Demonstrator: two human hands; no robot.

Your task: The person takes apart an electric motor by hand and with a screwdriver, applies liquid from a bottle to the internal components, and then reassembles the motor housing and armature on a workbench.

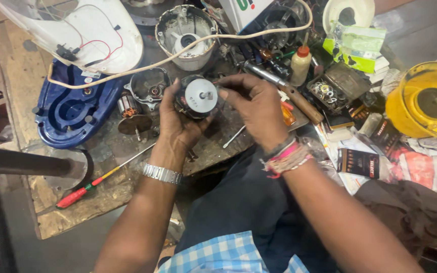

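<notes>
Both hands meet over the cluttered workbench (11,76), just above the person's lap. Left hand (175,119) cups a small round motor (197,98) from below and behind, fingers curled around its dark body so that the pale disc-shaped end with its short central shaft faces up. Right hand (256,108) comes in from the other side, thumb and forefinger pinched narrowly at the motor's right edge; whether they grip a small part there or only touch the casing is hard to tell, since the fingertips hide the spot. A metal watch sits on the left wrist, and a bundle of pink and pale bands on the right.

Just left of the held motor lie a copper-wound armature (130,112) and an open grey motor housing (150,87). Farther left rests a blue plastic appliance base (72,108), with a white shell (94,30) above it and a cream cord (178,53) looping across the bench. A red-handled screwdriver (84,191) lies near the bench's front edge. Beyond the right hand are a wooden-handled tool (294,96), a small orange-capped bottle (300,63), a tin of washers (330,91), and, far right, a yellow round housing (426,101).
</notes>
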